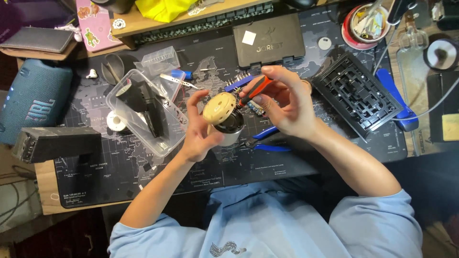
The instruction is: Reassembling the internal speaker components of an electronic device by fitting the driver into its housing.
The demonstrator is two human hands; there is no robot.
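left hand (pixel 198 136) lifts a small round device (pixel 223 117) with a tan lid above the middle of the desk (pixel 143 167), fingers wrapped around its body. right hand (pixel 287 102) pinches a red-handled screwdriver (pixel 253 90), tip on the lid. clear plastic box (pixel 143 114) just left, blue pliers (pixel 267 141) below.

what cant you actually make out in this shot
Head view only:
- Screwdriver tip: hidden behind the beige round part.
- Left hand palm side: covered by that part and the cylinder under it.
- Blue-handled pliers: jaws hidden under the right hand.
- Bits in the blue holder: too small.
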